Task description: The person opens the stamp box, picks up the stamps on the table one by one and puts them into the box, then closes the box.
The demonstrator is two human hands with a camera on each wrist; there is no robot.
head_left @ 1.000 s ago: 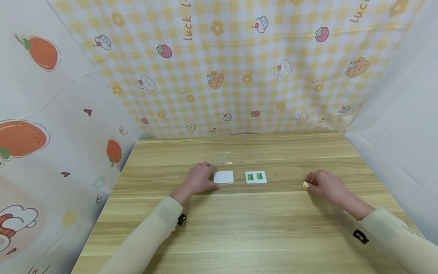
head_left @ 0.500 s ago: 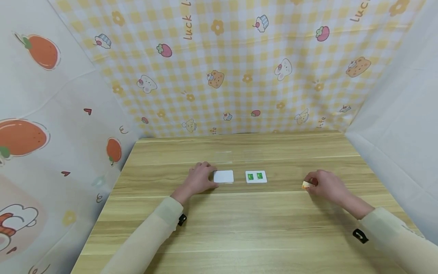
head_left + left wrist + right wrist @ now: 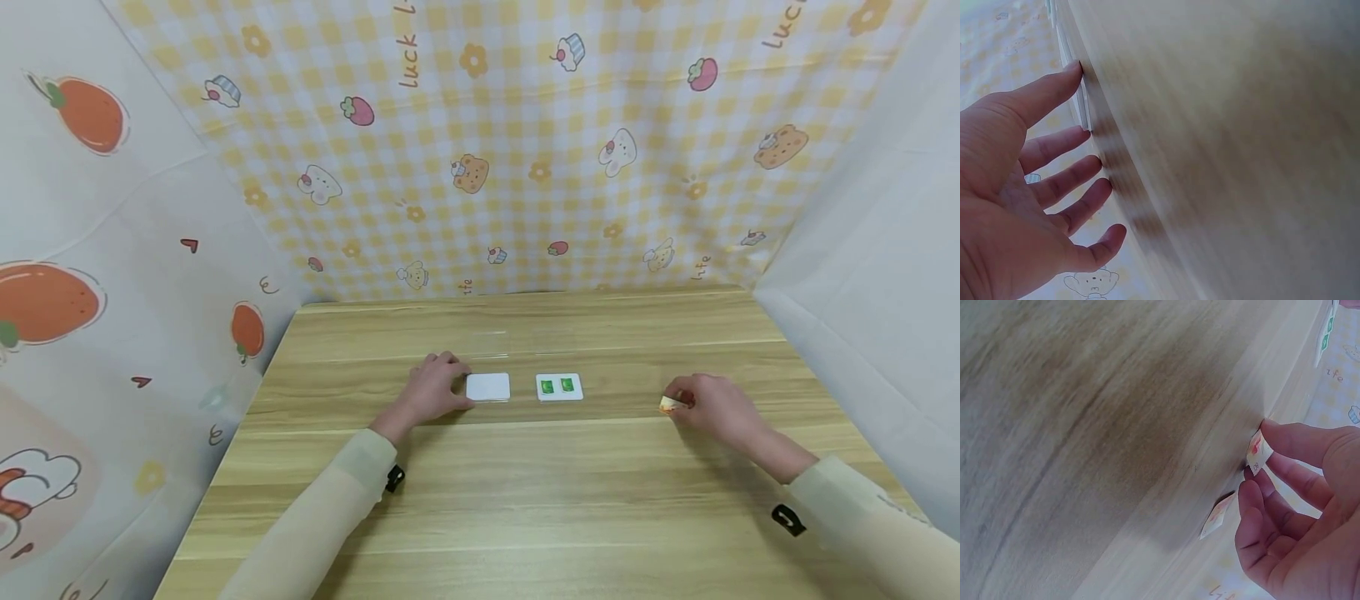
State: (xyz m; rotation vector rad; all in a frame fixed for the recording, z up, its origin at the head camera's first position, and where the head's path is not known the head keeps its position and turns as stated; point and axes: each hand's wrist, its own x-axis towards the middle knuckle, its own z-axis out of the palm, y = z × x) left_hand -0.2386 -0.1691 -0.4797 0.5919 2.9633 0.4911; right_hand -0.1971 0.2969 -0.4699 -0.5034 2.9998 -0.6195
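My left hand (image 3: 427, 390) is at the left end of a blank white card (image 3: 488, 387), thumb and index fingertips on its near and far edges; the other fingers spread against the wood in the left wrist view. The card seems stacked on something thin. My right hand (image 3: 716, 408) pinches a small cream paper piece with an orange-red print (image 3: 670, 404) between thumb and fingers, close to the tabletop. A second printed piece (image 3: 1217, 515) lies beside the curled fingers in the right wrist view; from above, the hand hides it.
A white card with two green pictures (image 3: 559, 387) lies between the hands. Faint transparent rectangles (image 3: 487, 344) sit behind the cards on the wooden table (image 3: 525, 500). A checked cloth (image 3: 525, 125) hangs at the back, with pale cloths at both sides.
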